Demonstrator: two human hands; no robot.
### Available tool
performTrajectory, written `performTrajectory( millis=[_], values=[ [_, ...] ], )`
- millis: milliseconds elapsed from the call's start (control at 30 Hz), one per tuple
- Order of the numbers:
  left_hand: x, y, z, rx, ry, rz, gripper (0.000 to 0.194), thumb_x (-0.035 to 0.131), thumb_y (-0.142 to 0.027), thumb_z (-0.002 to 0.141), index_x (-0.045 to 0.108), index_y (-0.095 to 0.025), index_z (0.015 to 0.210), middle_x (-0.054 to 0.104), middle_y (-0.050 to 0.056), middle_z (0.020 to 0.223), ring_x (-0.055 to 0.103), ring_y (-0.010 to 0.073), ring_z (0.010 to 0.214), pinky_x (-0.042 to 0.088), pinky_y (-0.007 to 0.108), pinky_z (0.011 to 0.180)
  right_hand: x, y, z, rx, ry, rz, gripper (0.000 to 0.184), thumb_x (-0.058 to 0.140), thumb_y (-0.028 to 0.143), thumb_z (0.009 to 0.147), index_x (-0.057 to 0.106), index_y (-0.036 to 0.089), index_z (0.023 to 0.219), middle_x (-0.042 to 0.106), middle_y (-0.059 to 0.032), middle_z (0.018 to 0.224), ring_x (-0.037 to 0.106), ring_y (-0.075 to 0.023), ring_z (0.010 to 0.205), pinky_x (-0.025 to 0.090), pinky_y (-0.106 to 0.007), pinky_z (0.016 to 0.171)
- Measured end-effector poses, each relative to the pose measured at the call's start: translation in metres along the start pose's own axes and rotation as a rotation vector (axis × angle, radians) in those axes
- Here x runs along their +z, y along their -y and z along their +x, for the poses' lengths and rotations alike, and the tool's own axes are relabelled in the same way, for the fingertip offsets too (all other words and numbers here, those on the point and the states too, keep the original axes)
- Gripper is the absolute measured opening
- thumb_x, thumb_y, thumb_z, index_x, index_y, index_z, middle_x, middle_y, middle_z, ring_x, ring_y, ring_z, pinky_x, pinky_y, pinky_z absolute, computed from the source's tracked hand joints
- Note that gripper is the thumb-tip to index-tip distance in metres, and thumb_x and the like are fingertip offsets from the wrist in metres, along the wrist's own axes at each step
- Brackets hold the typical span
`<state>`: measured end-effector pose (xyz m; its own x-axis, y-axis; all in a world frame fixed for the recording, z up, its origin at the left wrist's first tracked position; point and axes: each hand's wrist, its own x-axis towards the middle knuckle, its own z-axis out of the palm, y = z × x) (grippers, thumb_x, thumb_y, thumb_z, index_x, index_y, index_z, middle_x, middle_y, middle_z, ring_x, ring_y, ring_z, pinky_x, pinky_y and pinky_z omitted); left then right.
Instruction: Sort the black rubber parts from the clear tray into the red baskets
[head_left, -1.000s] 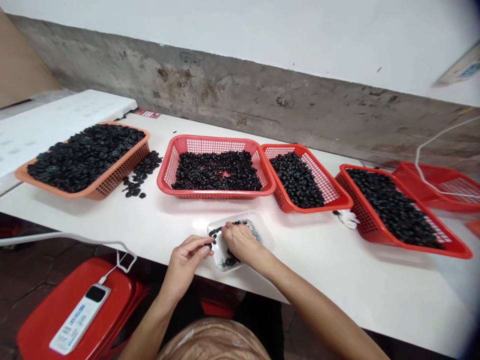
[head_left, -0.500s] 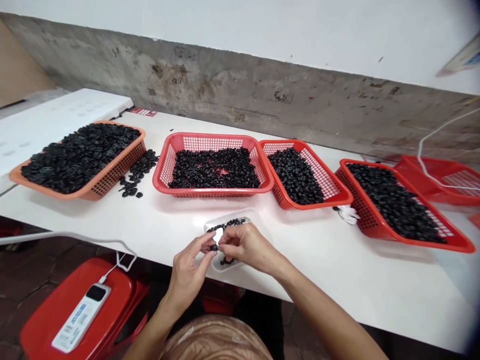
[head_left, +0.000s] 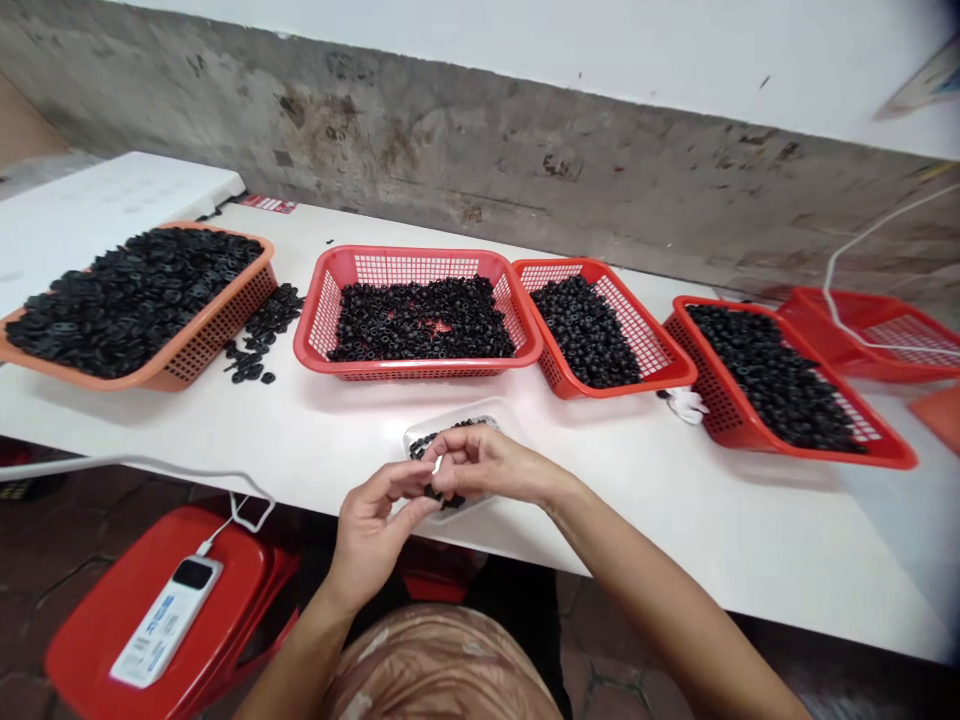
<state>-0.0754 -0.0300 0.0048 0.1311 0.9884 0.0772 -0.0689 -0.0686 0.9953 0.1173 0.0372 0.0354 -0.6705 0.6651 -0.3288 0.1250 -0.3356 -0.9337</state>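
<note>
Over the near edge of the white table (head_left: 600, 480), my two hands meet in front of me. My left hand (head_left: 375, 528) is closed in a pinch, thumb below and fingers above, with a small black part (head_left: 433, 492) at its fingertips. From the right, my right hand (head_left: 491, 466) has its fingers pressed together against the left fingertips; what they hold, if anything, is hidden. Beneath both hands lies a clear plastic tray (head_left: 491, 408) with small black rings (head_left: 424, 447) in it, partly covered by my fingers.
A red basket (head_left: 416, 370) of black rings stands behind the tray. Other baskets of black parts stand left (head_left: 202, 345) and right (head_left: 619, 385), (head_left: 795, 445). Loose black pieces (head_left: 262, 330) lie beside the orange basket. A power bank (head_left: 166, 622) rests on a red stool (head_left: 225, 560).
My right fingers have moved closer over the left fingertips, covering more of the black part. The whole view has shifted slightly, so the baskets appear higher.
</note>
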Motion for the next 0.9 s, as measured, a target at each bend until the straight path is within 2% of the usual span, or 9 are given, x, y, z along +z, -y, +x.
performTrajectory(
  millis=[33, 100, 167, 233, 333, 467, 633, 733, 900],
  values=[
    [-0.001, -0.001, 0.001, -0.029, -0.010, -0.073, 0.021, 0.073, -0.019, 0.084, 0.073, -0.025, 0.104, 0.073, 0.001, 0.094, 0.070, 0.0138, 0.079, 0.055, 0.022, 0.077, -0.002, 0.000, -0.001, -0.023, -0.052, -0.087, 0.036, 0.067, 0.048, 0.084, 0.064, 0.015, 0.098, 0.062, 0.0028, 0.068, 0.045, -0.0065, 0.050, 0.034, -0.018, 0.048],
    [-0.002, -0.001, 0.004, -0.080, -0.044, -0.181, 0.013, 0.074, -0.021, 0.083, 0.075, -0.024, 0.096, 0.072, 0.000, 0.093, 0.068, 0.0120, 0.074, 0.055, 0.021, 0.074, -0.007, -0.001, -0.002, -0.041, -0.201, -0.444, 0.026, 0.056, 0.038, 0.093, 0.067, 0.015, 0.096, 0.067, -0.0001, 0.075, 0.053, -0.0087, 0.057, 0.039, -0.020, 0.055],
    [-0.004, -0.001, 0.007, -0.125, -0.088, -0.243, 0.010, 0.075, -0.023, 0.082, 0.076, -0.022, 0.091, 0.071, 0.001, 0.093, 0.067, 0.0111, 0.073, 0.054, 0.020, 0.073, -0.009, -0.004, -0.001, -0.012, -0.327, -0.848, 0.017, 0.056, 0.025, 0.093, 0.070, 0.016, 0.092, 0.071, -0.0029, 0.084, 0.063, -0.0126, 0.073, 0.044, -0.021, 0.067],
    [-0.004, -0.001, 0.008, -0.175, -0.115, -0.293, 0.009, 0.077, -0.025, 0.080, 0.076, -0.021, 0.088, 0.071, 0.002, 0.092, 0.067, 0.0111, 0.072, 0.054, 0.020, 0.072, -0.007, -0.009, 0.001, 0.050, -0.371, -1.094, 0.013, 0.060, 0.017, 0.089, 0.073, 0.016, 0.087, 0.074, -0.0060, 0.089, 0.066, -0.0178, 0.085, 0.044, -0.024, 0.073],
    [-0.003, 0.000, 0.008, -0.249, -0.113, -0.341, 0.011, 0.079, -0.027, 0.078, 0.076, -0.018, 0.085, 0.071, 0.003, 0.090, 0.066, 0.0119, 0.072, 0.054, 0.021, 0.072, 0.002, -0.020, 0.008, 0.120, -0.374, -1.216, 0.013, 0.061, 0.013, 0.085, 0.074, 0.012, 0.083, 0.073, -0.0133, 0.089, 0.069, -0.0242, 0.085, 0.045, -0.027, 0.071],
    [-0.003, 0.000, 0.008, -0.326, -0.097, -0.383, 0.016, 0.081, -0.028, 0.075, 0.076, -0.017, 0.086, 0.072, 0.003, 0.088, 0.066, 0.0121, 0.071, 0.052, 0.022, 0.073, 0.011, -0.033, 0.018, 0.139, -0.354, -1.350, 0.020, 0.053, 0.006, 0.087, 0.073, 0.008, 0.089, 0.071, -0.0192, 0.092, 0.070, -0.0262, 0.083, 0.045, -0.029, 0.067],
    [-0.007, 0.002, 0.009, -0.351, -0.103, -0.338, 0.018, 0.081, -0.031, 0.075, 0.077, -0.016, 0.084, 0.072, 0.003, 0.081, 0.062, 0.0106, 0.064, 0.049, 0.021, 0.067, 0.011, -0.023, 0.011, 0.059, -0.317, -1.409, 0.017, 0.055, 0.007, 0.089, 0.072, 0.011, 0.089, 0.071, -0.0136, 0.092, 0.069, -0.0218, 0.077, 0.042, -0.028, 0.064],
    [-0.005, 0.005, 0.008, -0.339, -0.111, -0.252, 0.021, 0.080, -0.032, 0.075, 0.077, -0.016, 0.086, 0.071, 0.002, 0.075, 0.062, 0.0116, 0.062, 0.048, 0.022, 0.064, 0.015, -0.009, -0.004, -0.092, -0.326, -1.396, 0.013, 0.057, 0.018, 0.095, 0.069, 0.017, 0.098, 0.070, -0.0069, 0.095, 0.066, -0.0173, 0.080, 0.040, -0.026, 0.068],
    [0.004, 0.007, 0.009, -0.375, -0.077, -0.174, 0.026, 0.080, -0.034, 0.075, 0.077, -0.016, 0.094, 0.074, 0.003, 0.076, 0.065, 0.0138, 0.062, 0.050, 0.024, 0.064, 0.027, -0.001, -0.025, -0.582, -0.379, -1.435, 0.016, 0.048, 0.013, 0.099, 0.064, 0.014, 0.097, 0.065, -0.0048, 0.083, 0.058, -0.0169, 0.074, 0.035, -0.031, 0.070]
  ],
)
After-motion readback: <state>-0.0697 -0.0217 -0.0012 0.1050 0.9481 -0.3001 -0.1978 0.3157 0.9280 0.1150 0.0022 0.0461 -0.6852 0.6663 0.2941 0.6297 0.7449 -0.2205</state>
